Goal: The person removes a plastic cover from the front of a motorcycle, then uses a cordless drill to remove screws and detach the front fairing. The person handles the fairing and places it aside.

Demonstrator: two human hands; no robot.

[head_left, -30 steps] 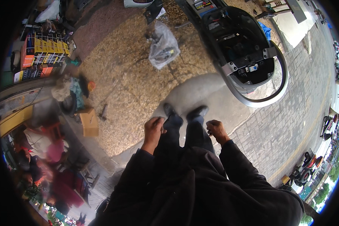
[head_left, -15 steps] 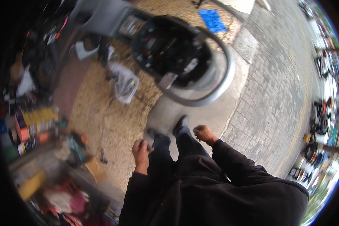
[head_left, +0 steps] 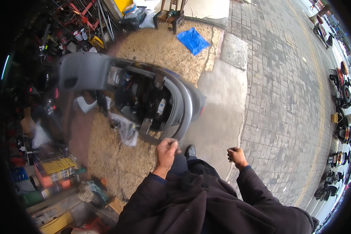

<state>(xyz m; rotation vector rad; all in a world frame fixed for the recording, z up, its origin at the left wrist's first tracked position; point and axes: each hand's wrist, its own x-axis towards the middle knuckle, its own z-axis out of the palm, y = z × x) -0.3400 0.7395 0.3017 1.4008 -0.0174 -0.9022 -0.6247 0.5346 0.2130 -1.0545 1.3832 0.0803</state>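
Note:
A grey scooter [head_left: 85, 70] stands ahead of me with its seat off and its storage well exposed. The curved rear grab rail [head_left: 188, 105] bends round the back end. My left hand [head_left: 167, 155] is closed, fingers curled, just below the rail's near end; whether it touches the rail I cannot tell. What the fingers hold, if anything, is hidden. Out to the right, over the paving, my right hand [head_left: 238, 157] is also closed, with dark fingertips; anything inside is too small to make out. Inside the well [head_left: 138, 95] lie dark parts and a small white piece.
A clear plastic bag [head_left: 128, 130] lies on the ground beside the scooter. Beyond are a blue sheet [head_left: 193, 41] and a wooden chair [head_left: 169, 17]. Crates and boxes [head_left: 56, 169] crowd the left. Brick paving [head_left: 277, 97] runs along the right, with parked scooters [head_left: 344, 97] farther out.
The scooter now appears further left and lower in view. My left hand has come up close to its grab rail. My right hand sits farther right, out from my body.

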